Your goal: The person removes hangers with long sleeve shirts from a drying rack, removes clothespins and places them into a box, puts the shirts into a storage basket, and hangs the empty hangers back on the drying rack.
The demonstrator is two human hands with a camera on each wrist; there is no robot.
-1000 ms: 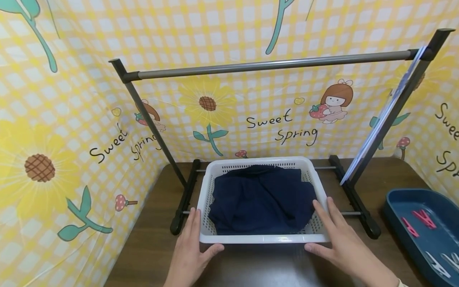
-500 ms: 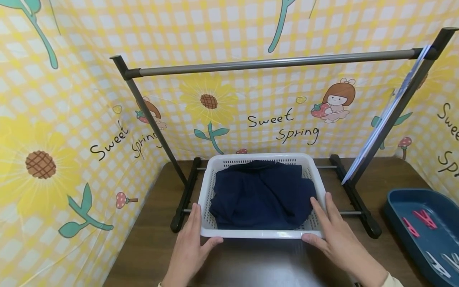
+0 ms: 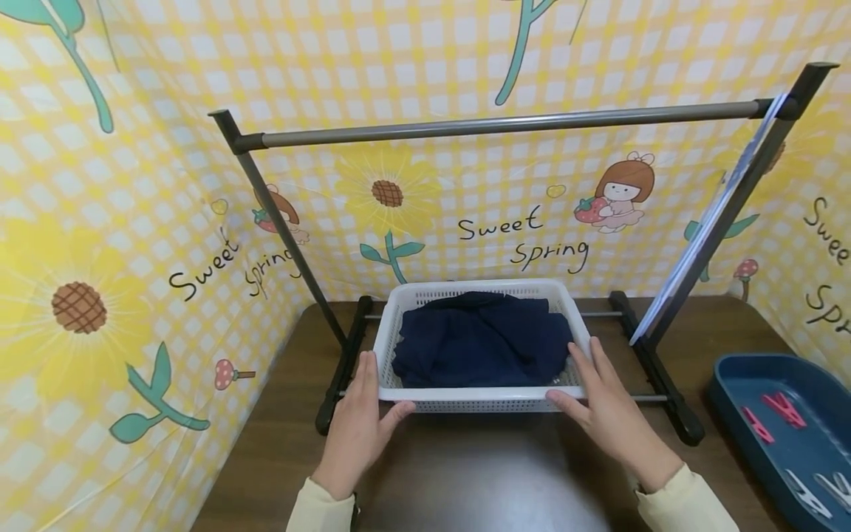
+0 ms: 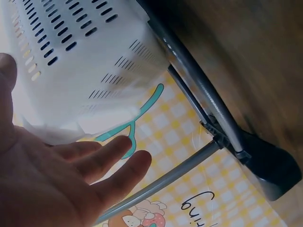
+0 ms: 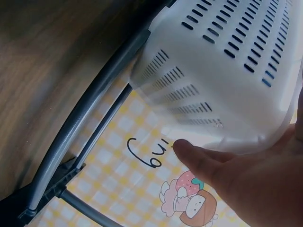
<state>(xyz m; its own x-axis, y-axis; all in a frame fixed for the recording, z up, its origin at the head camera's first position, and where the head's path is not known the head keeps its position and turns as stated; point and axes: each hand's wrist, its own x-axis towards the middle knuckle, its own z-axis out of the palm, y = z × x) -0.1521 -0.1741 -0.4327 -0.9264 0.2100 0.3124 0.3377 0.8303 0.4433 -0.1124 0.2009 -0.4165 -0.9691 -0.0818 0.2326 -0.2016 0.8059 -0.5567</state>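
A white perforated plastic basket (image 3: 479, 394) stands between the uprights of a garment rack (image 3: 512, 123). A dark navy folded cloth (image 3: 485, 340) lies inside it; what kind of cloth cannot be told. My left hand (image 3: 359, 425) is at the basket's left front corner, fingers fairly straight along the side and thumb by the front rim. At the opposite front corner my right hand (image 3: 612, 414) lies with fingers extended along the right rim and thumb at the front. In the left wrist view several fingers (image 4: 124, 175) spread away from the basket wall. The basket's underside is hidden.
At the right, a blue tray (image 3: 738, 436) holds red clips (image 3: 784, 408) and pale clips (image 3: 807, 493). Thin bluish-white hangers (image 3: 711, 222) hang at the rack's right end. Patterned yellow cloth (image 3: 465, 66) lines the walls behind the brown table (image 3: 492, 480).
Both hands and the basket have moved away from me, deeper between the rack's feet. The front wall of the basket now shows below its rim, and both sleeves have come into view.
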